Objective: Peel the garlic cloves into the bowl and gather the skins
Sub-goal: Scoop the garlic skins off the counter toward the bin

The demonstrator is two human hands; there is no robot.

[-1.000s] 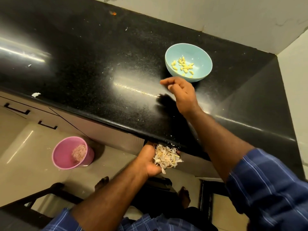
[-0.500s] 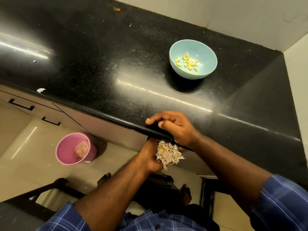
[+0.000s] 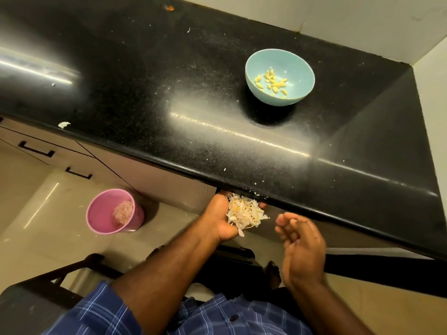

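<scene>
The left hand (image 3: 221,221) cups the skins (image 3: 244,212) just under the counter (image 3: 242,151) edge — a catch-tray for sweepings. The right hand (image 3: 301,247) hangs beside it, fingers loosely curled, empty. Peeled cloves (image 3: 272,81) sit in the bowl (image 3: 300,68) on the counter.

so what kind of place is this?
Most likely a home kitchen: a black stone countertop over drawers with handles, a blue bowl of peeled garlic cloves, and a pink bin on the tiled floor.
</scene>
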